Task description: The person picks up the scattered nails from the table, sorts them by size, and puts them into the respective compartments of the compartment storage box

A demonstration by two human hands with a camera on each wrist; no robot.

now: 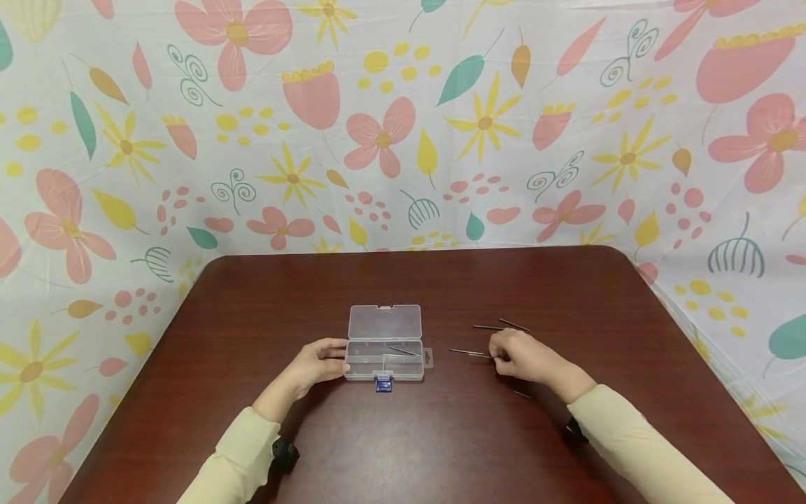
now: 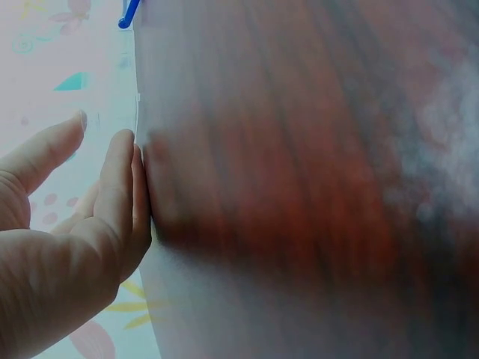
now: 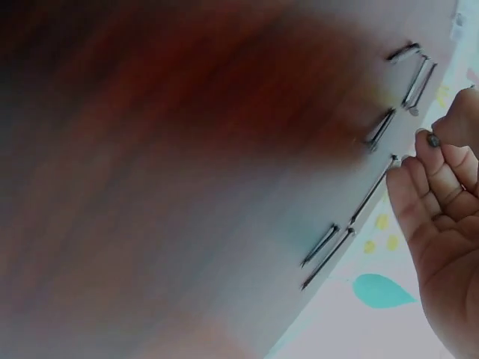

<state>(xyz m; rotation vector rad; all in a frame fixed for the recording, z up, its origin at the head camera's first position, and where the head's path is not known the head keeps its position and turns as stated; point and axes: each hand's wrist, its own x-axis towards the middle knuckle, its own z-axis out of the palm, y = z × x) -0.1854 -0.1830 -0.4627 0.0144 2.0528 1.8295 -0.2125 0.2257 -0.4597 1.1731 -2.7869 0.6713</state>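
A clear plastic compartment box (image 1: 385,378) stands on the table with its lid (image 1: 385,322) raised at the back and a blue latch (image 1: 384,385) hanging at the front. Thin metal nails (image 1: 403,350) lie in its back compartment. My left hand (image 1: 311,364) rests against the box's left end, fingers extended and thumb apart. To the right of the box, my right hand (image 1: 522,353) pinches a nail between thumb and fingertips; its dark round end (image 3: 432,140) shows in the right wrist view. More nails (image 1: 466,351) lie just left of that hand.
Behind the right hand lie two other nails (image 1: 515,324), and a short one (image 1: 522,394) is in front of it. The dark reddish table (image 1: 403,448) has a glossy top. A flower-patterned cloth (image 1: 403,140) hangs along its back and sides.
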